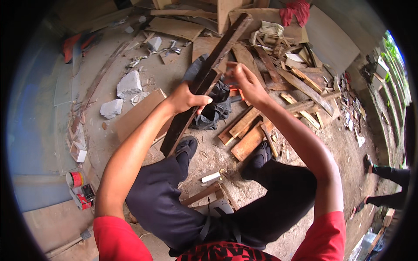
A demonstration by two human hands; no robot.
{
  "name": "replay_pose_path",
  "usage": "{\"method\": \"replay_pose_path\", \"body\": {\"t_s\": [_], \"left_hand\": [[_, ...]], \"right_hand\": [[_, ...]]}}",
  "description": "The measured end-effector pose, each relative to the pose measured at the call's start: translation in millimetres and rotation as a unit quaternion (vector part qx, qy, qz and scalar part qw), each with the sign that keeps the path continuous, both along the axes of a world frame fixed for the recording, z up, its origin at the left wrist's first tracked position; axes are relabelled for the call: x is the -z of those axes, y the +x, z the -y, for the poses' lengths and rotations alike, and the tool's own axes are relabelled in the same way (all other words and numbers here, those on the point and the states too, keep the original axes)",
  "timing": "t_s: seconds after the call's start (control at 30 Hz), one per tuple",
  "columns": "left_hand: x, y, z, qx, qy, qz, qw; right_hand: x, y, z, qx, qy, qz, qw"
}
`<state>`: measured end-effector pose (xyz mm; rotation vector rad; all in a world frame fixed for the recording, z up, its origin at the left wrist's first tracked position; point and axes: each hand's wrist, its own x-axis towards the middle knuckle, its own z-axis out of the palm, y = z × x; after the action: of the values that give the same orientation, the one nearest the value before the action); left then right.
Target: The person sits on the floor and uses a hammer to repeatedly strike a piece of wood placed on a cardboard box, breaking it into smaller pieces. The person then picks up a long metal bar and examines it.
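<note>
A long dark wooden beam (187,115) slants upward in front of me, its low end near my left shoe. My left hand (187,100) is closed round its middle, thumb lying across the top. Partway up the beam, a lighter block-like bit of wood (221,67) juts from its right side. My right hand (246,82) is beside that bit, with its fingers bent and blurred. Whether it grips or only touches the wood cannot be made out. Beneath the beam is a black plastic bag (211,115), and an orange-red item (235,93) shows partly behind my right hand.
Loose boards (305,89) and scrap are heaped at the right. White rubble chunks (129,84) lie at the left, near a flat panel (135,113). Between my legs is a small wooden stool-like piece (211,195). Another person's legs (389,187) show at the far right.
</note>
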<state>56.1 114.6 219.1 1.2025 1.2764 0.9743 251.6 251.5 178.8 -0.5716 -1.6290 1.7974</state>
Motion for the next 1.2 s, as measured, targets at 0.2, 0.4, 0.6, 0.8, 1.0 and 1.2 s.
{"method": "replay_pose_path", "body": {"t_s": [0.2, 0.4, 0.6, 0.8, 1.0, 1.2], "left_hand": [[19, -52, 25, -0.022, -0.086, 0.176, 0.980], [12, -72, 47, -0.042, -0.073, 0.156, 0.984], [23, -85, 69, -0.069, -0.079, 0.105, 0.989], [16, -109, 94, -0.101, -0.086, -0.004, 0.991], [-14, -112, 122, -0.189, 0.056, -0.311, 0.930], [-55, -111, 180, -0.273, 0.047, -0.539, 0.795]], "right_hand": [[244, -10, -119, 0.116, -0.130, 0.324, 0.930], [351, -46, -120, 0.327, -0.163, 0.468, 0.805], [355, -85, -108, 0.433, -0.158, 0.484, 0.744], [310, -84, -119, 0.479, 0.141, 0.348, 0.793], [171, -57, -128, 0.440, 0.323, 0.237, 0.804], [13, -60, -15, 0.353, 0.280, 0.049, 0.891]]}}
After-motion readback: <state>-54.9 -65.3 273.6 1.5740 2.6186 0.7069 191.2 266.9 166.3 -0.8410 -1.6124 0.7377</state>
